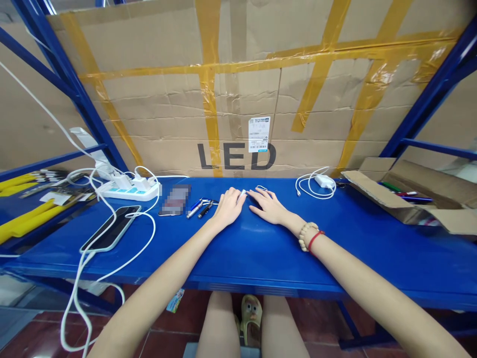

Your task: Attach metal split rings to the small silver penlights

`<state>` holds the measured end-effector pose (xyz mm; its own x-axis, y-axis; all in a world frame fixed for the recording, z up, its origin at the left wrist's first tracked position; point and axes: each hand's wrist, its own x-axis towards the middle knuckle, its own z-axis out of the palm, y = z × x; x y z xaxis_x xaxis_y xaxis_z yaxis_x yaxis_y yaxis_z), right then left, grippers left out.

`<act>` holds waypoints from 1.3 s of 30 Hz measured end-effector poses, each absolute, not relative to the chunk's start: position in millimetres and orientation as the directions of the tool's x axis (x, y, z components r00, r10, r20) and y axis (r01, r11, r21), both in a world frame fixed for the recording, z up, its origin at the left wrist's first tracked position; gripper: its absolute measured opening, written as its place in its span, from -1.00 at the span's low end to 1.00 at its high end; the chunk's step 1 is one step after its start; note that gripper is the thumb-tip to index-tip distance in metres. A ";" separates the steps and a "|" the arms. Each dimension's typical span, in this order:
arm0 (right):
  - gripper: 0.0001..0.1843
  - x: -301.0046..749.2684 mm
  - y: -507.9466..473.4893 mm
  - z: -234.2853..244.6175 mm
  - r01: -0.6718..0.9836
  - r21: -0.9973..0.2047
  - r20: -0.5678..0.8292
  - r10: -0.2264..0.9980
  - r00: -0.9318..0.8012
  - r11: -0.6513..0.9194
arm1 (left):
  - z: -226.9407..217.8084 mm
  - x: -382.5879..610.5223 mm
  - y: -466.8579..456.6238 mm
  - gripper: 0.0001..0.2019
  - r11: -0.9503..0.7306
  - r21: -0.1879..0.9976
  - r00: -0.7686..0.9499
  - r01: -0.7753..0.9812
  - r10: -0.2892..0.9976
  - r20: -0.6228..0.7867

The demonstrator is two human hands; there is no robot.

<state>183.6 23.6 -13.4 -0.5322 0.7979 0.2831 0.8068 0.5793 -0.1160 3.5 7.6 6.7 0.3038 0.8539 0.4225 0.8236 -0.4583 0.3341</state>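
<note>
Blue table point(253, 258), cardboard point(167, 114) at twelve o'clock, box point(382, 200) of pens point(416, 199) at three. Left hand point(229, 206) pinches a white piece point(243, 192); right hand point(271, 206) spread open.

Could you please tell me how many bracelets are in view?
2, both on the right wrist: a beaded bracelet nearer the hand, and a red bracelet just beside it, nearer the elbow. I see none on the left wrist.

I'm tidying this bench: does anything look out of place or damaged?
Yes. White cables trail across the phone at the left and droop over the front edge of the table, where they could snag. Behind, the cardboard looks creased and patched with yellow tape.
</note>
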 end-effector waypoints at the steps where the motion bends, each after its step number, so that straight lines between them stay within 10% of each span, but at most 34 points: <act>1: -0.39 183.6 24.0 -14.0 0.807 -0.122 0.277 0.801 -0.532 0.578 | 7.3 2.9 7.3 -0.72 -0.464 0.322 0.313 0.826 0.851 0.422; 9: -0.43 184.7 21.2 -5.0 0.774 -0.142 0.423 0.745 -0.517 0.618 | 8.8 -0.4 8.8 -0.73 -0.501 0.248 0.362 0.829 0.820 0.443; 16: -0.52 199.3 22.2 8.6 0.808 -0.343 0.668 0.729 -0.148 0.479 | 9.9 -2.3 8.1 -0.75 -0.516 0.227 0.381 0.826 0.808 0.449; 30: -0.66 189.5 19.0 -3.9 0.854 -0.139 0.433 0.806 -0.403 0.502 | 8.0 -0.9 9.2 -0.73 -0.577 0.185 0.463 0.796 0.776 0.428; 39: -0.56 208.9 26.8 12.7 0.806 -0.417 0.712 0.702 0.003 0.420 | 12.7 -4.3 9.7 -0.73 -0.553 0.143 0.444 0.821 0.776 0.448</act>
<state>208.9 26.8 12.7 0.0029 0.7020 0.7121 0.8059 0.4200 -0.4173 -4.3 9.7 12.7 0.4444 0.7757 0.4482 0.8208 -0.5530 0.1433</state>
